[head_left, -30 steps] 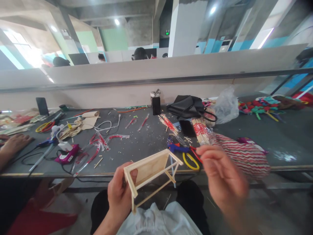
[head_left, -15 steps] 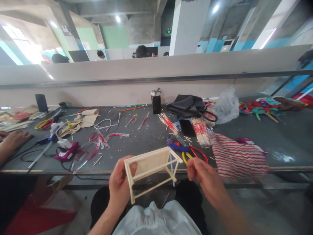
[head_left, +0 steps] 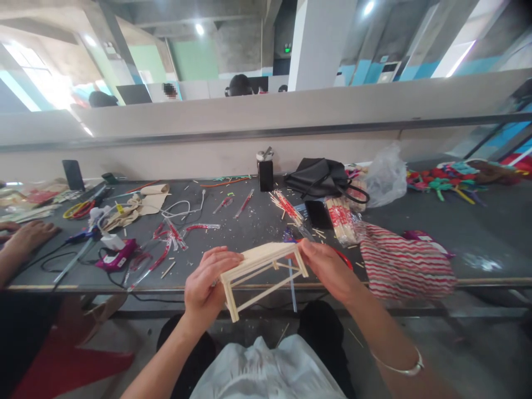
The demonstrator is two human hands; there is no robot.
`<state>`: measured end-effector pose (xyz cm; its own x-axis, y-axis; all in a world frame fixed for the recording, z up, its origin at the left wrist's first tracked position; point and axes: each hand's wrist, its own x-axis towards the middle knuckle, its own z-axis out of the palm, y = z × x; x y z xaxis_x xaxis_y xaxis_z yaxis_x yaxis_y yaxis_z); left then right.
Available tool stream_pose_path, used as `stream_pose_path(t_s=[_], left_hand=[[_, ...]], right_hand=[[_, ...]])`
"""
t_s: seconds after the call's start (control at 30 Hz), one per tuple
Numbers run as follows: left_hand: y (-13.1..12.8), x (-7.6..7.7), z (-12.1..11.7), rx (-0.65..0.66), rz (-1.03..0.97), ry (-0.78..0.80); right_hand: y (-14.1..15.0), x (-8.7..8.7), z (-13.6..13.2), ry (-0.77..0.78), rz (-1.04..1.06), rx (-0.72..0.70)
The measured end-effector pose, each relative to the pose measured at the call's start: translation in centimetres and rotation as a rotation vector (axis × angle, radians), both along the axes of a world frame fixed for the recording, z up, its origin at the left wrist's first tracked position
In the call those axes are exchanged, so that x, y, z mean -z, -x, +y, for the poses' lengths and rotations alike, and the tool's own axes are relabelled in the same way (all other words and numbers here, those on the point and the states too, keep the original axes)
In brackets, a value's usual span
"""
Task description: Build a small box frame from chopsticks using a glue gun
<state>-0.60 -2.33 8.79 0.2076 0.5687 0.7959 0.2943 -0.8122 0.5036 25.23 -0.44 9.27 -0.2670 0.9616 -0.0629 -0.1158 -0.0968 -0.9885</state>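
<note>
Miniature wooden table [head_left: 262, 258], built of pale sticks under a flat top, is held in the air between two hands, in front of the workbench [head_left: 494, 224] edge and above the person's lap. Left hand [head_left: 210, 277] is closed around its left end, with the fingers laid over the top; where the thumb presses, I cannot tell. Right hand [head_left: 326, 263] holds the far right corner with thumb and fingers nearly together, and a silver bracelet [head_left: 409, 369] is on this wrist. The legs point downward, and the table is tilted, its right end higher in the view.

Just behind the right hand shows a red handle loop [head_left: 346, 259], partly hidden. Further on the workbench are a dark phone [head_left: 318, 215], a plastic packet of sticks [head_left: 341, 220] and, to the right, a striped cloth [head_left: 405, 266]. Behind these lie a black bag [head_left: 316, 178] and a clear plastic bag [head_left: 387, 174]. On the left side are red-printed wrappers [head_left: 177, 235] and a purple box [head_left: 119, 255]; beyond them, a co-worker's hand [head_left: 35, 235] rests on the workbench.
</note>
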Motion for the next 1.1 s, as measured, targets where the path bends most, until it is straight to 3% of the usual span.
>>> stream_pose_path(t_s=[0.3, 0.5, 0.77, 1.1], left_hand=[[0.0, -1.4, 0.7, 0.003, 0.095, 0.093], [-0.6, -0.8, 2.7, -0.263, -0.003, 0.342], [-0.6, 1.6, 4.5, -0.132, -0.219, 0.783], [-1.4, 0.1, 3.1, -0.13, -0.517, 0.964]], right_hand=[[0.7, -0.3, 1.8, 0.183, 0.152, -0.01], [0.2, 0.5, 2.4, 0.249, 0.231, 0.068], [-0.8, 1.7, 2.9, 0.31, 0.284, 0.142], [-2.2, 2.0, 2.2, 0.255, 0.366, 0.235]])
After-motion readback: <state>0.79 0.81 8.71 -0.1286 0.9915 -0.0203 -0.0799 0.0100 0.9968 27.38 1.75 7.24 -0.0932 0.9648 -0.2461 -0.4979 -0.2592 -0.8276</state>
